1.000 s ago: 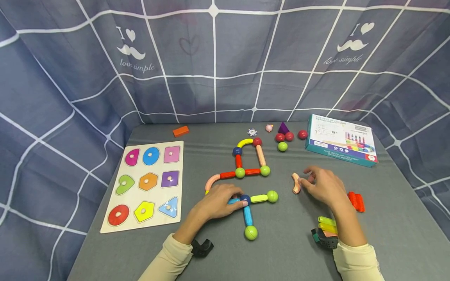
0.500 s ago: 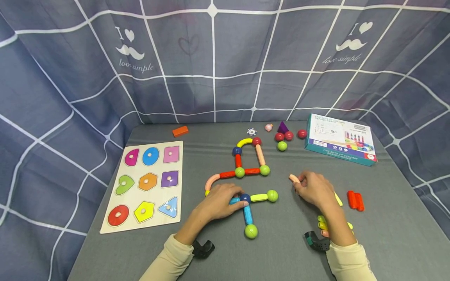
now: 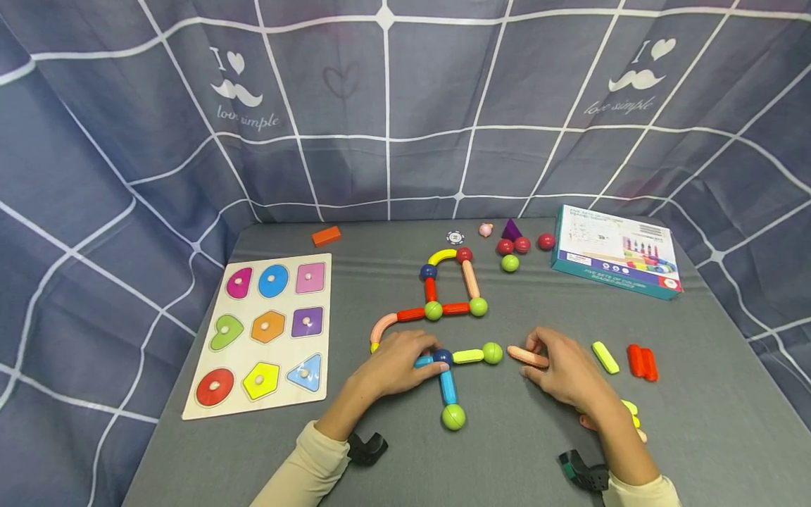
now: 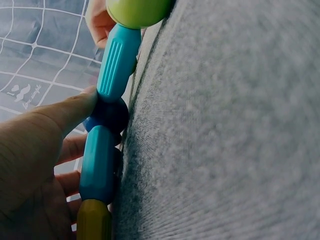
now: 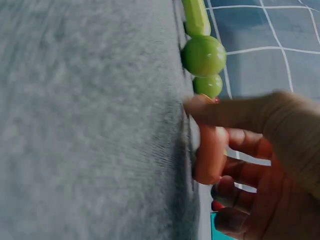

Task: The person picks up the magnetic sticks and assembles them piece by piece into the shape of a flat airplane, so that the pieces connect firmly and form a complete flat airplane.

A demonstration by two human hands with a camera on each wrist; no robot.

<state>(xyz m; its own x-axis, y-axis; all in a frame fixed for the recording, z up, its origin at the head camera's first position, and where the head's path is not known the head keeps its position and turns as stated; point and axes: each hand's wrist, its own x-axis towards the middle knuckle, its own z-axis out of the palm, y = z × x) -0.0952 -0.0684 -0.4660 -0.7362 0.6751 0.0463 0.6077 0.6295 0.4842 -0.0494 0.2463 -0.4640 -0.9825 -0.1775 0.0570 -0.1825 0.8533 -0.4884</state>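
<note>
Brought peach rod leftward since the earlier frame, pinched in right grip, near green ball right of centre; holding navy ball in left grip.

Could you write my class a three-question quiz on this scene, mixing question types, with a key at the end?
1. True or false: the right hand holds nothing.
2. Multiple choice: how many coloured pieces sit on the puzzle board? A) six B) nine C) twelve
3. Fill in the blank: by the left hand, a yellow-green rod and a blue rod meet at a ball coloured ____.

Key: 1. False; it holds a peach rod. 2. B. 3. Dark blue.
</note>
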